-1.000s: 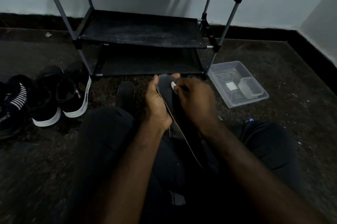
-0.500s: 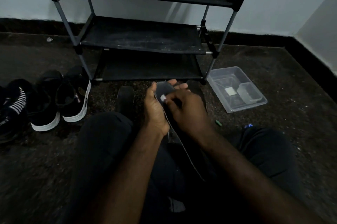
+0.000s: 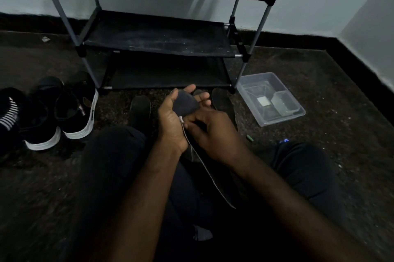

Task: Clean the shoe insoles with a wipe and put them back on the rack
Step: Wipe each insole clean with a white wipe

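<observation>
**A:** Where is the insole being cleaned?

**B:** In front of the rack (image 3: 157,35), just short of its bottom shelf. It is a dark insole (image 3: 185,104), held on edge, with its rounded end towards the rack and its length running back over the person's lap.

**A:** And the hands?

**B:** The left hand (image 3: 172,121) grips the insole near the rounded end, with the fingers curled behind it. The right hand (image 3: 213,133) pinches a small white wipe (image 3: 181,120) against the insole's surface, just beside the left thumb.

**A:** Anything else near the rack?

**B:** Two more insoles lie on the floor (image 3: 319,91) at its foot, one (image 3: 139,110) left of the hands and one (image 3: 221,101) right. A clear plastic container (image 3: 270,99) sits by the rack's right front leg. Black shoes with white soles (image 3: 70,110) stand by its left front leg.
</observation>
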